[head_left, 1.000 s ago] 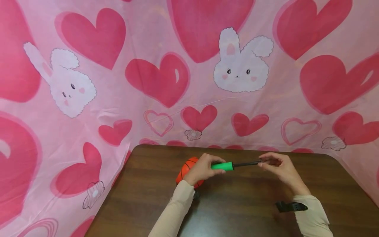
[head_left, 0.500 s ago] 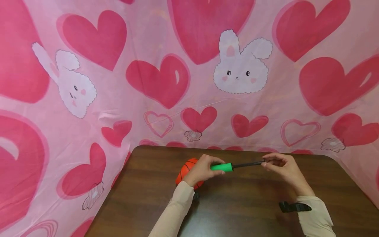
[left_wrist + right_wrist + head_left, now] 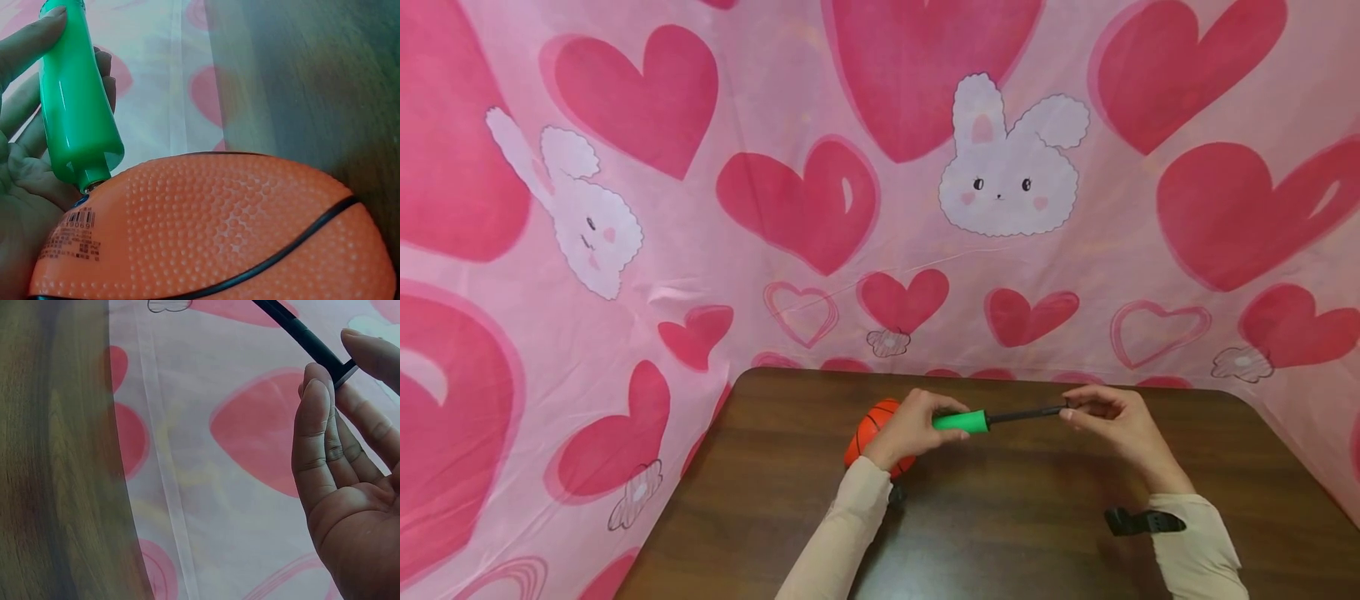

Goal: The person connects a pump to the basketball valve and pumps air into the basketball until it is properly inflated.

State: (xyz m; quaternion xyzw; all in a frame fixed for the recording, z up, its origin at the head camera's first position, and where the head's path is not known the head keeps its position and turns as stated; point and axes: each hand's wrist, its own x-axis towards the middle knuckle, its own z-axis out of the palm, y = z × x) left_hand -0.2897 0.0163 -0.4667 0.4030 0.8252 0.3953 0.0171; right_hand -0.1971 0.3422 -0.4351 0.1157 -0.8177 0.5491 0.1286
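Observation:
My left hand (image 3: 910, 429) holds the green barrel of a small hand pump (image 3: 964, 422), thumb on one side and fingers on the other. The barrel's narrow end meets an orange toy basketball (image 3: 867, 435), beside printed text, in the left wrist view. That ball (image 3: 237, 219) has black seams and a pebbled skin, and looks oval from here. A thin black pump rod (image 3: 1022, 415) sticks out of the barrel toward the right. At the rod's far end, my right hand (image 3: 1116, 425) pinches the small black handle (image 3: 344, 373) between thumb and fingers.
Both hands are above a dark brown wooden table (image 3: 1000, 533) with rounded far corners. Behind it hangs a pink cloth (image 3: 910, 208) printed with hearts and rabbits. A black strap (image 3: 1142, 522) sits at the right wrist.
My right hand first drew the rod slightly farther right out of the barrel, then came back left a little. The left hand and the ball have stayed almost in place.

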